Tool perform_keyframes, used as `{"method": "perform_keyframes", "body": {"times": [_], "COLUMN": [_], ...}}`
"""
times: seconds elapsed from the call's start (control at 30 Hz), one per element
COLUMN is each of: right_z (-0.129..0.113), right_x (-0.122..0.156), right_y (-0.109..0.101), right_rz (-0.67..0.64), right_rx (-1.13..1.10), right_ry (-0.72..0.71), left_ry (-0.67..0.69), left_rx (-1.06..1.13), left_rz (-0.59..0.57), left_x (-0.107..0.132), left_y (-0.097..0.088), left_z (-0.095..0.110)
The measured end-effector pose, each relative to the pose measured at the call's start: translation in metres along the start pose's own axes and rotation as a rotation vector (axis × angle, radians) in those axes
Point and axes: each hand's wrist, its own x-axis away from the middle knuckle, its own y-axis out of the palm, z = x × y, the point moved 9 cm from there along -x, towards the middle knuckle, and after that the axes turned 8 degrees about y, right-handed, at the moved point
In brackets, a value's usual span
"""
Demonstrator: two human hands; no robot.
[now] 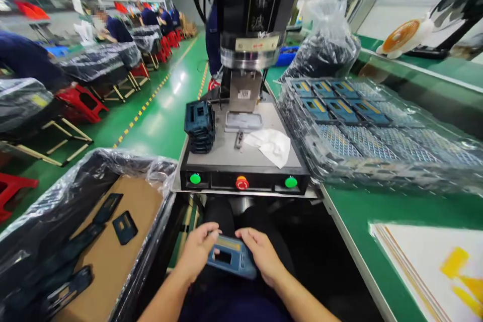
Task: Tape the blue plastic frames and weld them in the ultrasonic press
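Note:
Low over my lap, my left hand (196, 253) and my right hand (261, 254) both grip a blue plastic housing (230, 256) with a rectangular window and a yellow strip. The left fingers curl over its left end, the right fingers over its right end. Straight ahead stands a press machine (247, 35) with a grey base plate (222, 153), a metal fixture (243, 122) under its head, a short stack of blue housings (199, 126) on the left and a white cloth (271, 145) on the right.
The machine's front panel carries two green buttons (195, 178) and a red button (242, 182). Clear trays of blue parts (339, 110) lie on the green bench at right. A plastic-lined cardboard box (109, 241) with dark parts sits at left. Other people work along the left aisle.

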Motion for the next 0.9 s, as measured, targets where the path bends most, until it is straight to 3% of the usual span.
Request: {"method": "perform_keyframes", "body": {"times": [0.17,0.33,0.4,0.5,0.6,0.7,0.9], "right_z": [-0.007,-0.01,-0.019,-0.046,-0.065,-0.071,-0.101], "right_x": [-0.002,0.0,0.002,0.018,0.039,0.051,0.061], "right_y": [-0.006,-0.007,-0.011,-0.013,0.001,0.008,-0.006], "right_rz": [-0.021,-0.036,-0.012,0.003,-0.142,-0.261,-0.227], "right_rx": [-0.164,-0.105,0.048,0.382,0.721,1.012,1.265], "right_ry": [0.097,0.074,-0.031,-0.321,-0.53,-0.563,-0.533], "left_ry": [-0.132,-0.119,-0.101,-0.104,-0.14,-0.217,-0.33], "left_rx": [0.312,0.394,0.401,0.399,0.424,0.434,0.441], "left_rz": [0.066,0.066,0.064,0.084,0.155,0.171,0.075], "left_x": [0.009,0.012,0.012,0.013,0.014,0.011,-0.008], "left_y": [-0.006,-0.007,-0.007,-0.008,-0.01,-0.007,0.006], "left_z": [0.005,0.012,0.013,0.011,0.004,-0.011,-0.04]}}
